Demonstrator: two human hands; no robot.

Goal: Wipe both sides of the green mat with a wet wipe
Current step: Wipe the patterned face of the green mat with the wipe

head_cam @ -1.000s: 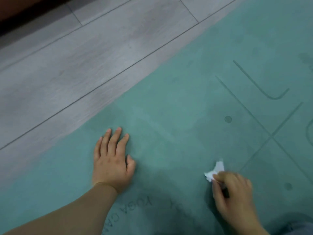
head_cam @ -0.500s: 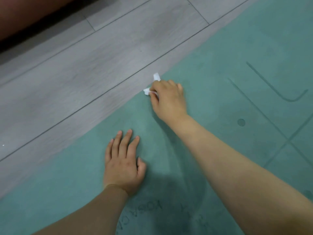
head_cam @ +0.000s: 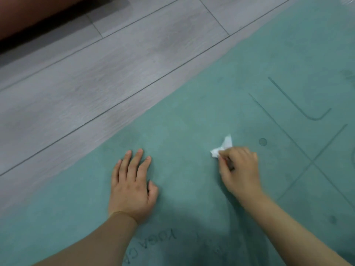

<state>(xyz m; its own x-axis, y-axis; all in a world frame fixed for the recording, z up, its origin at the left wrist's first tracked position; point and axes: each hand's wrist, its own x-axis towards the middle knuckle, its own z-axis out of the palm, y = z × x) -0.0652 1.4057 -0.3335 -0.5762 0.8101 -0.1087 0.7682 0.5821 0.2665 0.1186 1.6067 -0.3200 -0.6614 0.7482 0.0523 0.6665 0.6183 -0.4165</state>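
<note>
The green mat (head_cam: pixel 201 116) lies flat on the floor and fills the lower right of the head view, with printed lines, dots and lettering on it. My left hand (head_cam: pixel 132 185) rests palm down on the mat, fingers straight and spread. To its right, my right hand (head_cam: pixel 240 171) grips a crumpled white wet wipe (head_cam: pixel 222 147) and presses it against the mat's surface. Most of the wipe is hidden under my curled fingers; only a bunched end sticks out at the top.
Grey wood-look floor planks (head_cam: pixel 115 64) run along the mat's left edge. A dark gap beneath reddish-brown furniture (head_cam: pixel 28 14) sits at the top left corner.
My right hand pulled the wipe back from the mat's far left edge toward me and to the right. My left hand stayed flat in place.
</note>
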